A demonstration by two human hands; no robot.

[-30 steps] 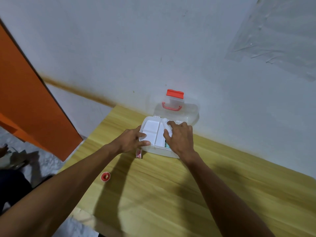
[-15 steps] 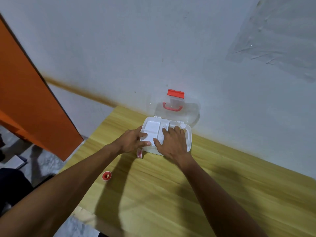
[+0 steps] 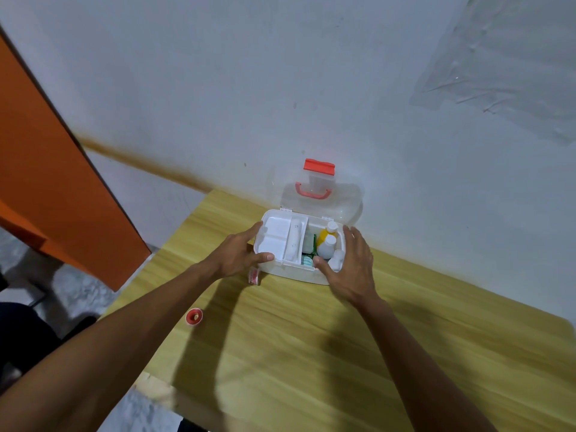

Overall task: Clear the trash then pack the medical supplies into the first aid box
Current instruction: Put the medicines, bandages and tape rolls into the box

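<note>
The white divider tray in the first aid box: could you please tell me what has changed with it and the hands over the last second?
The white divider tray slid left, uncovering the bottles in the white first aid box. The right hand came off the tray to the box's right end; the left hand kept hold of the tray. The clear lid, small red tape roll and wooden table stayed put.

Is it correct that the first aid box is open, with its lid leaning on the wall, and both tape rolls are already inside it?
Not quite. In the head view the first aid box is open, but both tape rolls lie outside it on the table.
</note>
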